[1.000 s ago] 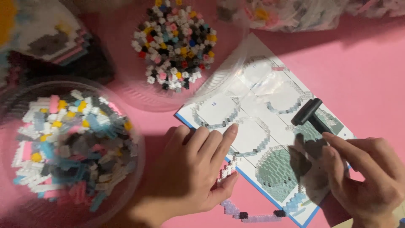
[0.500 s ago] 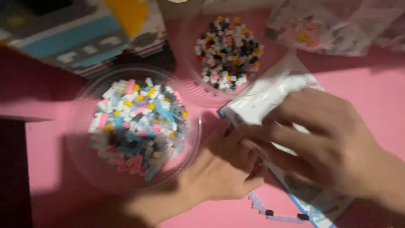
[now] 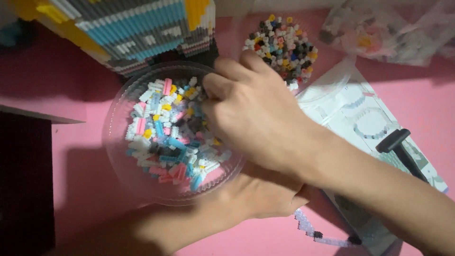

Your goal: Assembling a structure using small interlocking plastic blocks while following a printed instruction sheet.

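Partly hidden: right hand (image 3: 251,114) fingertips among bowl (image 3: 118,142) bricks, grip unclear; left hand (image 3: 260,194) underneath, likewise.

The right hand (image 3: 251,111) sits at the centre of the frame, back of the hand up, fingers curled down and to the left, its forearm running off to the lower right. The left hand (image 3: 265,194) lies beneath it, low in the frame, palm down, partly covered.

Your pink tabletop (image 3: 85,166) carries two clear dishes of tiny bricks (image 3: 142,175) (image 3: 327,80), an instruction sheet (image 3: 365,123), a black tool (image 3: 403,151), plastic bags (image 3: 388,33) and a purple brick strip (image 3: 322,235).
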